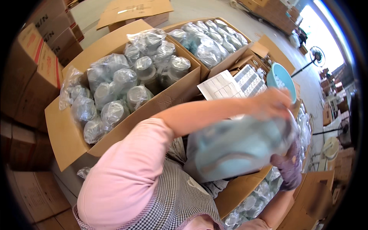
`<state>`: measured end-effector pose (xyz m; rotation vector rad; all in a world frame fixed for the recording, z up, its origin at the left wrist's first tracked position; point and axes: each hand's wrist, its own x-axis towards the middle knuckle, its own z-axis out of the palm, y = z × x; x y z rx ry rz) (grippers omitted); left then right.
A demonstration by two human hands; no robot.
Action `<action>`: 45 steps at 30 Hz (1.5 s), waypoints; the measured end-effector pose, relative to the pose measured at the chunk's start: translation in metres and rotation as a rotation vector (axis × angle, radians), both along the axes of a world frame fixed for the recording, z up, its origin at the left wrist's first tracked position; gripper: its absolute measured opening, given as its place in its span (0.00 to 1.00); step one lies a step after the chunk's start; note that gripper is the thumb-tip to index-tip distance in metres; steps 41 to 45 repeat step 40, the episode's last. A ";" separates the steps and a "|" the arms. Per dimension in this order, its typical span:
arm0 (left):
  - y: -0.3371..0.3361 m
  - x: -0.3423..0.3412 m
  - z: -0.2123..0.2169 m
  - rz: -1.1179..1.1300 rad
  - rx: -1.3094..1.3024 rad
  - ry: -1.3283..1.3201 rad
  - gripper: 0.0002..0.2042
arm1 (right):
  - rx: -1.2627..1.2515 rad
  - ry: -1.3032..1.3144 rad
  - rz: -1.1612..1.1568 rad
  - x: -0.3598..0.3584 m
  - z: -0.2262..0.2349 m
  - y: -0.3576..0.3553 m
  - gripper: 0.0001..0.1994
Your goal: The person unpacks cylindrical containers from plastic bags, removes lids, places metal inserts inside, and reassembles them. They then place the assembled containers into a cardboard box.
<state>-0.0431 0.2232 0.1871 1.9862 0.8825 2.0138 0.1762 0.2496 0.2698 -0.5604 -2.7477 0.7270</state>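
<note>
A clear plastic bag with a pale blue, rounded plastic thing inside is in front of my body, smeared by motion. My left hand is bare and closed on the bag's upper right edge, its arm reaching across from the left. My right hand, in a purple glove, is at the bag's right end, thumb on one side and fingers reaching up along the other. The fingertips there are partly lost in the blurred plastic. Just beyond my left hand is a light blue bowl with small white pieces in it.
Left of me stands an open carton of bagged, cup-shaped items. Another carton of bagged items is behind it. Printed label sheets lie near the bowl. More bagged items fill a carton at lower right. Stacked boxes line the left.
</note>
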 end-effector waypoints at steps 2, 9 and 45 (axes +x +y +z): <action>0.007 0.037 0.026 0.200 0.205 0.214 0.10 | 0.121 -0.063 -0.042 -0.002 -0.012 -0.002 0.42; -0.086 0.022 -0.056 0.253 -0.390 -0.048 0.31 | -0.129 0.922 -0.439 0.066 -0.105 0.048 0.18; -0.267 -0.281 -0.090 0.682 -1.035 1.912 0.25 | 0.250 0.185 0.821 -0.312 -0.287 -0.145 0.17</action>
